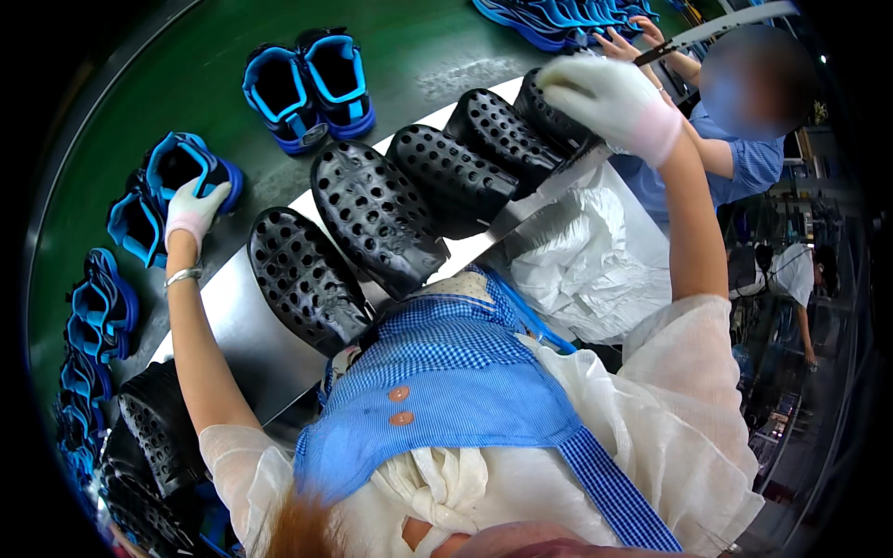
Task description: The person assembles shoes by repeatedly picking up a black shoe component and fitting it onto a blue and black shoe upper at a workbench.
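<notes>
My left hand [193, 212], in a white glove, grips the rear collar of a black and blue sports shoe [177, 167]. Its mate [135, 223] stands against it on the left. My right hand [609, 98], gloved too, is curled over the farthest black perforated shoe form [547, 113]; its fingertips are partly hidden. More of these forms lie in a slanting row in front of me, among them one at the near end [302, 279], a large one [372, 209] and another [451, 172]. They rest on a shiny metal ledge [228, 302].
A pair of blue-lined shoes [307, 88] stands on the green conveyor belt [205, 56]. More shoes [98, 307] line the left. Dark forms [158, 428] are piled lower left. White crumpled plastic [595, 251] lies right. Another person's hands [623, 42] reach toward shoes [549, 19] at the back.
</notes>
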Motion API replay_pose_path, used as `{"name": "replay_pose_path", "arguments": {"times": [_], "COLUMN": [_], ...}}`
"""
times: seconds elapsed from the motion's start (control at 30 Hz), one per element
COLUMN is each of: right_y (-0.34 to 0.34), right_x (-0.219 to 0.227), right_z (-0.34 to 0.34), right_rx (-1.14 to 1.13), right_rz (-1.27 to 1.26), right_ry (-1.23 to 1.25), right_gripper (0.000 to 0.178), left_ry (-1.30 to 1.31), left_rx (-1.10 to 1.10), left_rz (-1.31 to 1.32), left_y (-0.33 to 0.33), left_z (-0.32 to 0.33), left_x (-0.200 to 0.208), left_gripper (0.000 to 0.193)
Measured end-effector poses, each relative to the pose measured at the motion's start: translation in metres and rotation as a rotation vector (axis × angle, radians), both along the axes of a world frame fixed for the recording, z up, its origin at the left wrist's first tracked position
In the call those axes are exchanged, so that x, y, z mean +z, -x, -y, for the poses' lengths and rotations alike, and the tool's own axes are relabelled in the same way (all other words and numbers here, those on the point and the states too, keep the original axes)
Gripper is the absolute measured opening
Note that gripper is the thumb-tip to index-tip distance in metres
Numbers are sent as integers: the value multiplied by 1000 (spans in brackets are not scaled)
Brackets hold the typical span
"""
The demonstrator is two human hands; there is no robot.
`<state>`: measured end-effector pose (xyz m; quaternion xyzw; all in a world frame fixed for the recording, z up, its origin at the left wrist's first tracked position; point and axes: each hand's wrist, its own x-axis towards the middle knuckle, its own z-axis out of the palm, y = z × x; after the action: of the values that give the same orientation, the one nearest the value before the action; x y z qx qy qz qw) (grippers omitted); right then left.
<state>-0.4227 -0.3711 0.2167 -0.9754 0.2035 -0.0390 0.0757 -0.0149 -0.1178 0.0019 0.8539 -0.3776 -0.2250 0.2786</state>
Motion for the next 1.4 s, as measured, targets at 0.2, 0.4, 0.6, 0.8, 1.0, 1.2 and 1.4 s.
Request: {"name": "replay_pose_path", "arguments": {"times": [0.2, 0.4, 0.6, 0.8, 1.0, 1.2, 1.4], "right_y": [54, 60, 82, 88, 83, 79, 74], "right_x": [-40, -53, -14, -33, -47, -38, -18], "right_z": [-30, -33, -4, 14, 30, 37, 33], "right_rx": [-203, -162, -345, -312, -276, -265, -208], "right_rz": [-124, -87, 82, -98, -151, -236, -210], "right_ry": [-98, -42, 199, 185, 161, 104, 108], "right_gripper": [33, 35, 24, 35, 33, 34, 29], "left_ry": [-169, -181, -148, -144, -40, 59, 147], "left_rx": [-100, -142, -126, -75, -107, -160, -218], "left_rz": [317, 479, 498, 609, 587, 592, 515], "left_y": [-7, 29, 27, 35, 39, 45, 39], "left_z": [-21, -13, -14, -1, 0, 6, 8], "left_x": [18, 73, 66, 66, 75, 77, 76], "left_gripper": [60, 53, 48, 46, 40, 36, 33]}}
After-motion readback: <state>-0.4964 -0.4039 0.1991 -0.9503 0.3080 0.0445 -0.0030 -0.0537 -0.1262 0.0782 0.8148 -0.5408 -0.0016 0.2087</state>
